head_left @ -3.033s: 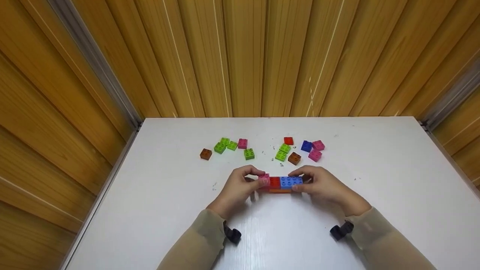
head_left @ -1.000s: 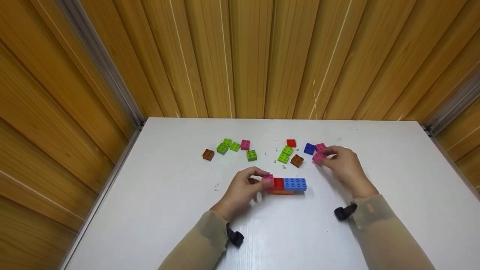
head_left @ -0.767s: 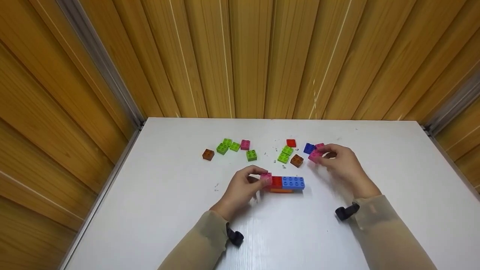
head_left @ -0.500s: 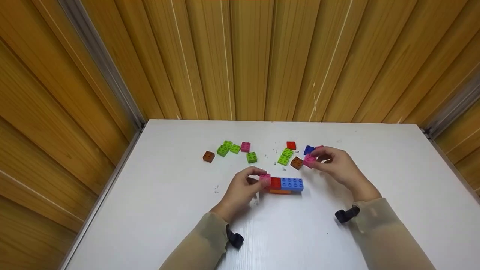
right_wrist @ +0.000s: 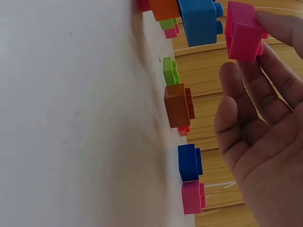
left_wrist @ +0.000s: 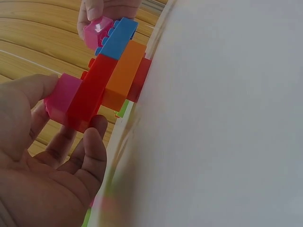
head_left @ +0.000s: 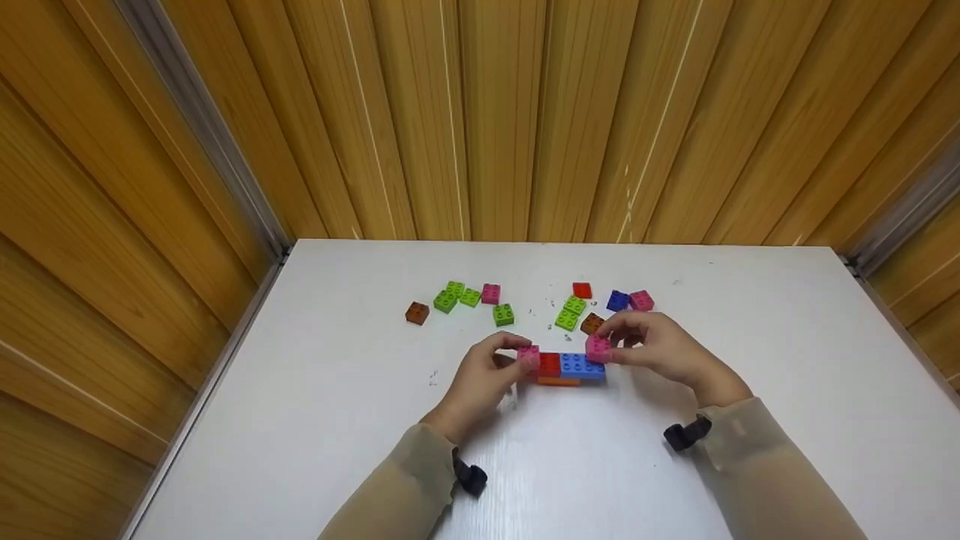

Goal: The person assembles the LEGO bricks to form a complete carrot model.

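My left hand (head_left: 485,379) grips the left end of a stack of toy building bricks, thumb and fingers on a pink brick (left_wrist: 65,98) at its top. Under that pink brick lies a long red brick (left_wrist: 92,92), with a light blue brick (head_left: 576,365) beside it on the right. Below both sits an orange brick (left_wrist: 124,75), and a red brick (left_wrist: 139,80) is at the bottom. My right hand (head_left: 660,352) pinches another pink brick (right_wrist: 244,32), held just above the blue brick's right end, with a narrow gap between them in the right wrist view.
Behind the stack on the white table (head_left: 375,442) lie loose bricks: several green ones (head_left: 445,301), a brown brick (head_left: 417,313), a pink brick (head_left: 490,293), a red brick (head_left: 582,290). A second brown brick (head_left: 592,323), a dark blue brick (head_left: 618,301) and a pink one (head_left: 641,300) lie farther right.
My right hand left the stack, picked up a pink brick at the right and carried it left and nearer, over the blue brick. My left hand kept its hold on the stack.
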A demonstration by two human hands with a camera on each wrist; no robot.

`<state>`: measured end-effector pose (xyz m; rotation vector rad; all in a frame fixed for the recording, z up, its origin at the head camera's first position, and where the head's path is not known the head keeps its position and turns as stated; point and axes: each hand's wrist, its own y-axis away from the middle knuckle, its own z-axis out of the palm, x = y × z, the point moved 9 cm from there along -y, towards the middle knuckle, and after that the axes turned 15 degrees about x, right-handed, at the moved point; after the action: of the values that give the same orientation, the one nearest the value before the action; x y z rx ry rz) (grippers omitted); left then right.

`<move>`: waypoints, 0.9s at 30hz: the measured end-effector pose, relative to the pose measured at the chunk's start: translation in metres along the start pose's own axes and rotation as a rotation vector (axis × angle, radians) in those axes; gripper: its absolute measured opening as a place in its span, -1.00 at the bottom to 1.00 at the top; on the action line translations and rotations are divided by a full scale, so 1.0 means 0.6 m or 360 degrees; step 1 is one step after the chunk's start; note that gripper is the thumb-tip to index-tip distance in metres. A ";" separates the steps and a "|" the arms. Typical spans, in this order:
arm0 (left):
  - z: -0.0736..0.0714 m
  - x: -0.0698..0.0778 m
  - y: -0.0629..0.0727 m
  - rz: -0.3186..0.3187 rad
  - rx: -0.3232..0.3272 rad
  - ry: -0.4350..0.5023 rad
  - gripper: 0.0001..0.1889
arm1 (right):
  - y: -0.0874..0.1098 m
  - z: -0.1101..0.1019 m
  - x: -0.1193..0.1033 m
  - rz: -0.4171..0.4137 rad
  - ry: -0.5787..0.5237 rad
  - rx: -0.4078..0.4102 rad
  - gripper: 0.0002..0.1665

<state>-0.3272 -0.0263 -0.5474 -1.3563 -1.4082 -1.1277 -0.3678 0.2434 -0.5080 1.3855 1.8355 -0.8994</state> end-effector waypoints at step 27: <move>0.000 -0.001 -0.001 -0.0034 0.0000 -0.0018 -0.58 | 0.005 0.024 -0.002 0.0006 -0.0149 -0.0114 -0.74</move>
<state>-0.3280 -0.0266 -0.5480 -1.3525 -1.4339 -1.1355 -0.3630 0.2317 -0.5155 1.2811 1.7770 -0.8735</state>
